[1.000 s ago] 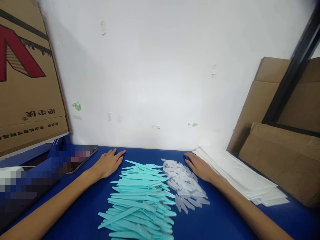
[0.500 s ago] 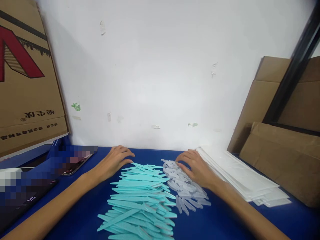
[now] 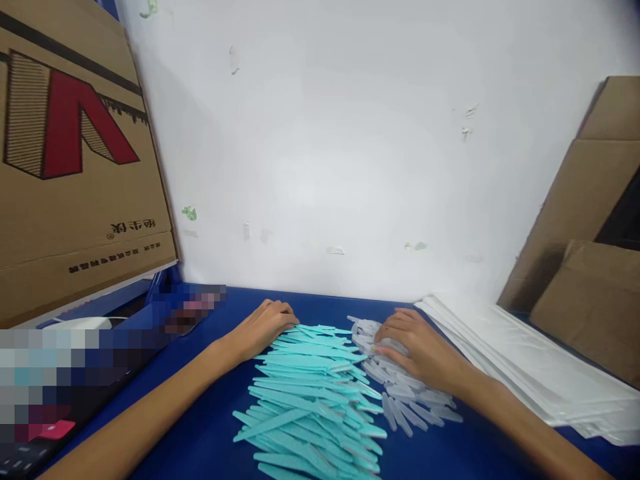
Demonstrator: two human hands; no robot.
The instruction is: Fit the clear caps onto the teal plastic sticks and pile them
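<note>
A long pile of turquoise eyebrow razors (image 3: 310,400) lies crosswise on the blue table in front of me. At its far left end, my left hand (image 3: 270,323) has its fingers closed on the tip of a razor; the thumb is mostly hidden. Just right of that pile is a heap of translucent plastic blade caps (image 3: 400,393). Over the heap rests my right hand (image 3: 413,343), fingers curved and thumb apart from them. Its fingertips touch the caps, and I see none lifted.
White flat bags (image 3: 500,353) are stacked on the right, beside cardboard (image 3: 595,307). A large printed carton (image 3: 90,200) stands at the left, with blurred items and a dark keyboard-like thing (image 3: 30,453) below. A white wall (image 3: 320,147) closes off the back.
The view has turned left, so everything sits farther right. My left hand has come down onto the far end of the razor pile and its fingers have closed. My right hand has sunk lower over the caps.
</note>
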